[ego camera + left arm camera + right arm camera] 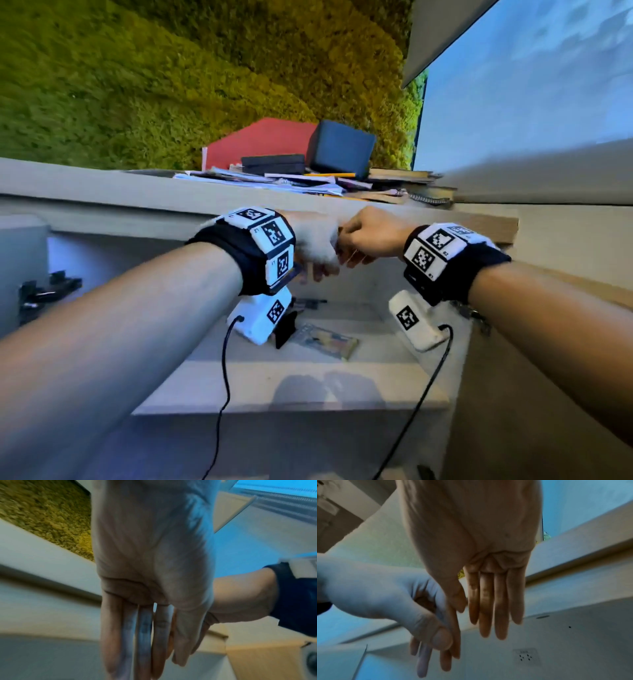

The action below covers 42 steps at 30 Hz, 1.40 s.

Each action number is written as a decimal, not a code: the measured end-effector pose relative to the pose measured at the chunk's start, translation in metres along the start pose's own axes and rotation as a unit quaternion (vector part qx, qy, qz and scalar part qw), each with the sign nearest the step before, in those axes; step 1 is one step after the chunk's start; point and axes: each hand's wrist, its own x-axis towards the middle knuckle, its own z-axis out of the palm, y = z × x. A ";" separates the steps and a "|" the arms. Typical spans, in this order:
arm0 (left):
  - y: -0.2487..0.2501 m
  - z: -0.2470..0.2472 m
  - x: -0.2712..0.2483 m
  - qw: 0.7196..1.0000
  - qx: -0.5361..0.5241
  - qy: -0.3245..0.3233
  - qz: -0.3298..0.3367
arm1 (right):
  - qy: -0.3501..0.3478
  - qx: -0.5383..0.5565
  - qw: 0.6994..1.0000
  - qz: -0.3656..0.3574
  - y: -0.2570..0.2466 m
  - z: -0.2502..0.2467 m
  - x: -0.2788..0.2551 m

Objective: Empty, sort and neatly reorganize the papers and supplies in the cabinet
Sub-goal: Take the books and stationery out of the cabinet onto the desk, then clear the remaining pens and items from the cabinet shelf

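My two hands meet in front of the cabinet's top edge [144, 205], above its open inside. My left hand [318, 270] hangs with straight fingers [145, 635] and holds nothing. My right hand [356, 258] also has its fingers [493, 608] straight and empty. The left hand [385, 588] touches the right one near its thumb. On top of the cabinet lies a loose pile of papers [274, 181], with books and a spiral notebook [428, 195] to the right. On the shelf [291, 380] below lie a colourful booklet [325, 339] and a pen [310, 302].
Behind the papers stand a red folder [260, 140], a flat black box [274, 163] and a dark blue box [342, 147]. A cabinet door with a black hinge [44, 291] stands open at left, another door [548, 394] at right. A moss wall [171, 85] rises behind.
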 end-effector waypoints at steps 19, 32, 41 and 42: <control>-0.180 0.136 0.123 0.981 0.066 -0.020 -0.184 | -0.160 -0.172 0.964 0.123 0.184 0.181 0.132; -0.225 0.224 0.211 0.952 0.107 0.017 -0.288 | -0.172 -0.087 0.959 0.210 0.276 0.246 0.194; -0.231 0.195 0.173 0.963 0.098 -0.011 -0.251 | -0.211 -0.073 0.942 0.250 0.253 0.233 0.182; -0.230 0.191 0.167 0.963 0.112 -0.004 -0.247 | -0.210 -0.087 0.942 0.246 0.246 0.231 0.180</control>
